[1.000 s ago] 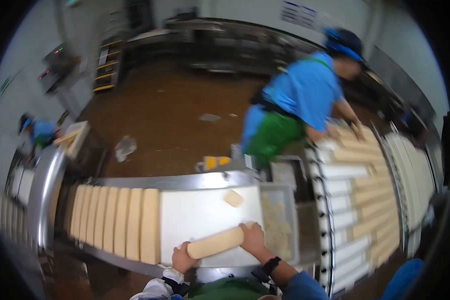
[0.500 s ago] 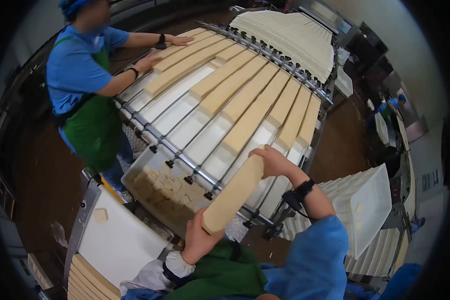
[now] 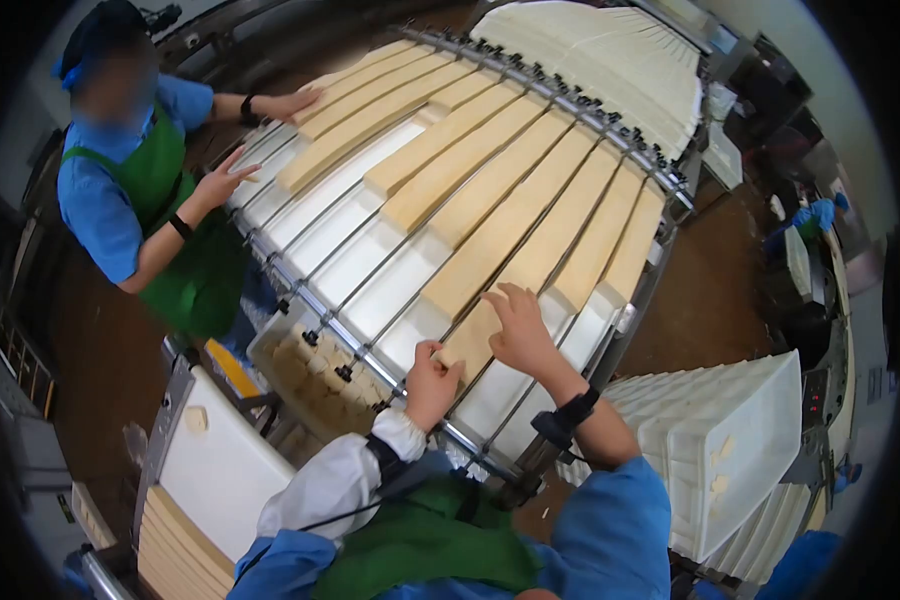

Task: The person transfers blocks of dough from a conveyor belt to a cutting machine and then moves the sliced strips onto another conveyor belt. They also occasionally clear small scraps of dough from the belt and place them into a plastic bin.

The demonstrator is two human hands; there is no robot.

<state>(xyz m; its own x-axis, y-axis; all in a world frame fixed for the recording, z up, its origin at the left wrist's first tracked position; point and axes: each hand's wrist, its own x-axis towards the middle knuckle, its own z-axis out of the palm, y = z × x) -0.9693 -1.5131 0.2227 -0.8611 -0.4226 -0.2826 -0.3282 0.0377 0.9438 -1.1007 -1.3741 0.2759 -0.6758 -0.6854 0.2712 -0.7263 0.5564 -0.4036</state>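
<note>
A pale yellow block (image 3: 473, 338) lies in a lane between metal rods on the slatted rack, in line with a longer block (image 3: 552, 232) beyond it. My left hand (image 3: 433, 388) is at the block's near end, fingers half curled and thumb apart, not wrapped round it. Over the right side of the block is my right hand (image 3: 522, 335), its fingers spread and holding nothing. Similar long blocks (image 3: 440, 165) lie side by side in the other lanes. Whether my left fingertips touch the block is hard to tell.
A co-worker (image 3: 135, 190) in a green apron stands at the rack's left side, both hands near its edge. A bin (image 3: 270, 350) of pale pieces sits below the front rail (image 3: 325, 320). Stacked white trays (image 3: 715, 450) stand at right; more strips (image 3: 175, 545) lie lower left.
The block that both my hands held above the front rail now lies on the rack. My right hand has opened and my left has loosened. The co-worker's hands have drawn back left.
</note>
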